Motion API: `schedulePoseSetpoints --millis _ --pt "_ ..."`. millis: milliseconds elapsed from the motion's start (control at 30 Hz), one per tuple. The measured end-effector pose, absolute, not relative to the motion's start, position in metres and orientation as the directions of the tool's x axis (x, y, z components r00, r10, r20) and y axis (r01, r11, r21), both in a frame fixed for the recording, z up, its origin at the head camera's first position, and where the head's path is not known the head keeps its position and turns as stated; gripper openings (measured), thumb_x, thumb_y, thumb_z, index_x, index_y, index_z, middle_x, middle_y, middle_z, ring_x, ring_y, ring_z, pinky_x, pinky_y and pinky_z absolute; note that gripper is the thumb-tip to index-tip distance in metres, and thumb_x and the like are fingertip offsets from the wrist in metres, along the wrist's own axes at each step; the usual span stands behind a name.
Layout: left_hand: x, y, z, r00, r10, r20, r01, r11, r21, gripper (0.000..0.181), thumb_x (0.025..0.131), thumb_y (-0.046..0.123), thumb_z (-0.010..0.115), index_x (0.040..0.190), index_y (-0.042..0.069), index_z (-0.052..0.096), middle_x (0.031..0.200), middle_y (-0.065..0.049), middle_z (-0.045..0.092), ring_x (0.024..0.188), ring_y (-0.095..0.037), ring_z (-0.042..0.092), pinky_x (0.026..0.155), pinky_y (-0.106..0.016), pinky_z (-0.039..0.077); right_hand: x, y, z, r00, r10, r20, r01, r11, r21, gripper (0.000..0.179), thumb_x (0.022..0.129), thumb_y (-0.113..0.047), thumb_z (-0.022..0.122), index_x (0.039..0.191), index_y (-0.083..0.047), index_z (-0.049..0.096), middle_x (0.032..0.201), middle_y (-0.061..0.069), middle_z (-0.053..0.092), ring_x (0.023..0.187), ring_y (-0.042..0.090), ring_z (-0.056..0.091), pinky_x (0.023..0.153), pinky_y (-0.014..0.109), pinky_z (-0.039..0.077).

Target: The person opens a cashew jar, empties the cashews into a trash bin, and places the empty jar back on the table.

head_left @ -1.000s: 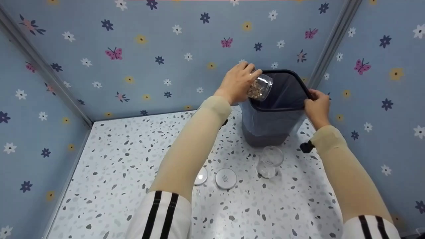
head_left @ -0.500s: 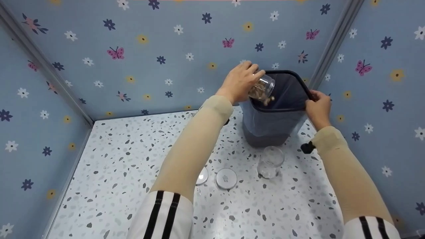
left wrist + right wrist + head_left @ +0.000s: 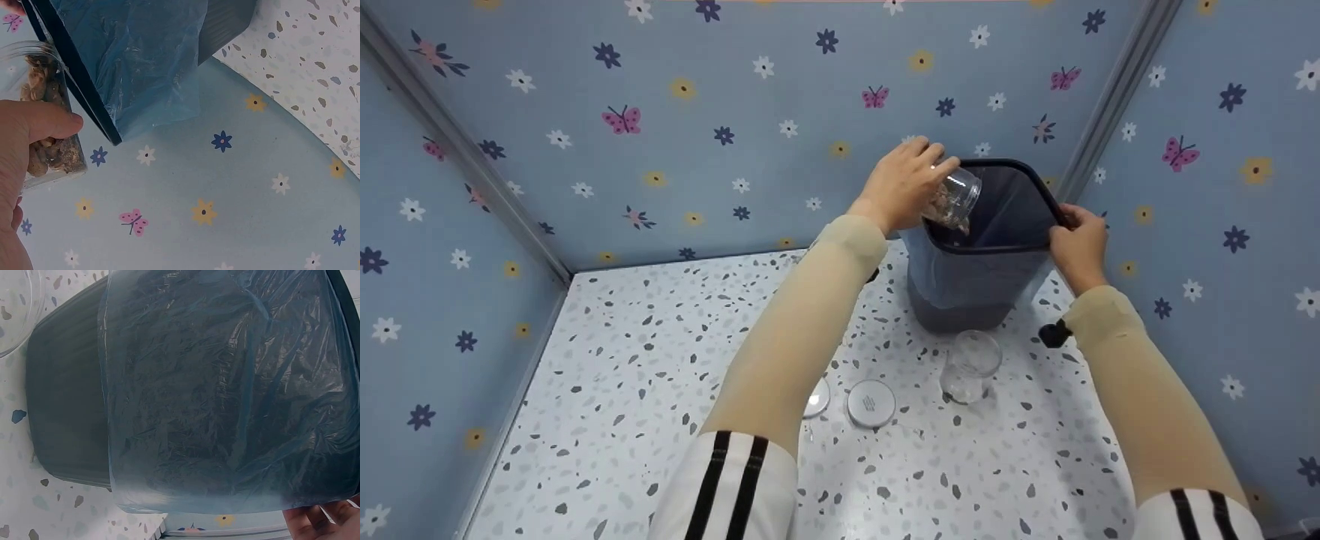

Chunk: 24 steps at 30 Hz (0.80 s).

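My left hand [image 3: 906,184] grips a clear plastic jar [image 3: 962,191], tipped with its open mouth over the near left rim of the trash can [image 3: 997,249]. Brown, lumpy pieces that look like peanut shells [image 3: 48,149] lie along the jar's lower side, and a few hang at its mouth. The thumb [image 3: 56,122] presses across the jar's wall in the left wrist view. On the can's right side, my right hand [image 3: 1080,244] holds the black rim. A bluish plastic liner [image 3: 225,394] is folded down over the can's outside.
A second clear jar [image 3: 971,367] stands uncovered on the speckled tabletop [image 3: 645,352] just in front of the can. Two white round lids [image 3: 871,403] lie left of it, one partly behind my left forearm. Flower-patterned walls [image 3: 735,97] close off the back and sides.
My left hand has shifted slightly right and tilted the jar further. Half a second ago pieces were dropping from its mouth into the can. My right hand stays on the rim.
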State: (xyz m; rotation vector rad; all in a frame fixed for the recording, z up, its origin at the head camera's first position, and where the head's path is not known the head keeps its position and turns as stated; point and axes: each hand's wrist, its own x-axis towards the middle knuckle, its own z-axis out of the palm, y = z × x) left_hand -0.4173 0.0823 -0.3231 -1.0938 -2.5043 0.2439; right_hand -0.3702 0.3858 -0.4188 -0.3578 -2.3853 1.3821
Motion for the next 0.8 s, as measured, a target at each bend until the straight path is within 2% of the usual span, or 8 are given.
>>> schedulePoseSetpoints --millis 167,567,800 --pt "-0.4163 0.0816 -0.3230 -0.603 0.738 0.302 0.676 0.674 -0.299 0.070 0.098 0.026 0.080 0.160 0.016 0.047 0.156 -0.013 0.054 0.148 -0.034 0.048 0.133 -0.046 0.034 -0.3695 0.3861 -0.4184 -0.908 0.385 0.165 0.043 0.477 -0.878 0.058 0.101 0.000 0.044 0.157 -0.002 0.055 0.150 0.023 0.063 0.134 0.031 0.059 0.097 0.029 0.048" --pt "-0.4151 0.0824 -0.3240 -0.609 0.743 0.277 0.668 0.669 -0.324 0.077 0.099 0.038 0.081 0.163 0.017 0.044 0.160 -0.013 0.050 0.151 -0.034 0.045 0.134 -0.047 0.032 -0.3704 0.3861 -0.4191 -0.906 0.392 0.158 0.047 0.466 -0.883 0.055 0.103 -0.001 0.045 0.157 -0.002 0.056 0.150 0.022 0.063 0.133 0.028 0.058 0.099 0.030 0.050" --pt "-0.4165 0.0805 -0.3244 -0.589 0.762 0.268 0.673 0.646 -0.360 0.077 0.097 0.031 0.084 0.161 0.017 0.044 0.160 -0.013 0.050 0.151 -0.034 0.045 0.133 -0.046 0.034 -0.3701 0.3845 -0.4187 -0.906 0.388 0.167 0.046 0.484 -0.874 0.056 0.103 -0.002 0.044 0.157 -0.003 0.056 0.150 0.023 0.063 0.134 0.030 0.059 0.100 0.032 0.051"
